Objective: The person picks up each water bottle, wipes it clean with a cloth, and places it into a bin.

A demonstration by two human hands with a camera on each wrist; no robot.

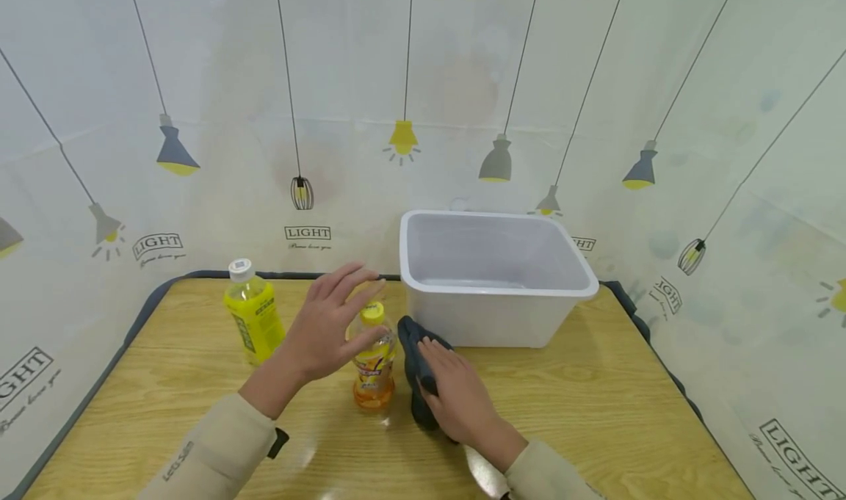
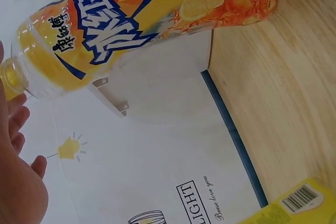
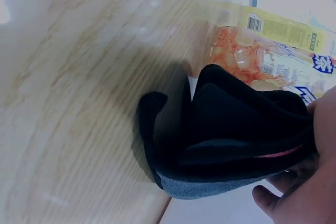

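My left hand (image 1: 324, 331) is raised at the neck of a clear drink bottle (image 1: 374, 382), its thumb and fingers spread apart. The bottle stands upright, with a yellow cap, a yellow label and orange-red drink near its base. In the left wrist view the fingers are right beside the cap (image 2: 11, 80). With my right hand (image 1: 465, 401) I hold a dark folded fabric item (image 3: 241, 124), black with a grey fuzzy side and a bit of pink inside. It stands between the bottle and a white bin (image 1: 482, 316), its lower end at the tabletop.
Left of the drink bottle stands another bottle (image 1: 254, 324), yellow-green with a white cap. The white bin sits at the back right of the wooden table (image 1: 595, 412). A white curtain (image 1: 357, 59) printed with lamps surrounds the back and sides.
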